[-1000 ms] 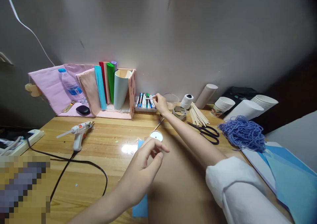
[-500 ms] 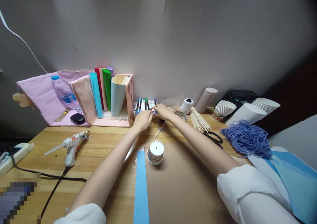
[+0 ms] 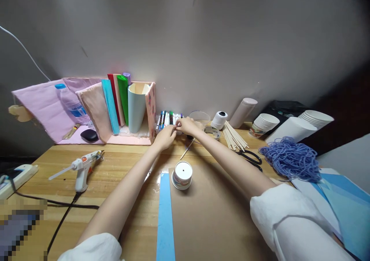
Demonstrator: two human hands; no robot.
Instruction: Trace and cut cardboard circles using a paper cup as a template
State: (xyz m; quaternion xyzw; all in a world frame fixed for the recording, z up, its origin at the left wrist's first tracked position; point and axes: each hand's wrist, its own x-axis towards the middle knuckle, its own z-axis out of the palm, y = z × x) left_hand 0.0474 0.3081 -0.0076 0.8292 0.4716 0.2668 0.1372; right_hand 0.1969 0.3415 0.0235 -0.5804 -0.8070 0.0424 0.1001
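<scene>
My left hand (image 3: 165, 137) and my right hand (image 3: 186, 126) reach out to the back of the desk, their fingertips pinched together and meeting. Whatever lies between the fingers is too small or hidden to name. Just behind them a row of markers (image 3: 167, 118) lies in a clear case. Below my right hand a thin wooden stick (image 3: 187, 150) rests on the wood. Nearer to me, an upside-down paper cup (image 3: 183, 171) with a small hole in its base stands on a brown board (image 3: 214, 218).
At left are a glue gun (image 3: 83, 168), a black mouse (image 3: 89, 135) and a pink organizer (image 3: 152, 114). To the right lie a thread spool (image 3: 219, 120), a tape roll (image 3: 212, 132), wooden sticks (image 3: 233, 136), scissors (image 3: 253, 158), stacked paper cups (image 3: 264, 125) and blue-purple cord (image 3: 290, 159).
The view has shifted slightly. My fingertips have come closer together, and the whitish bit that showed between them is no longer visible. The paper cup stays put.
</scene>
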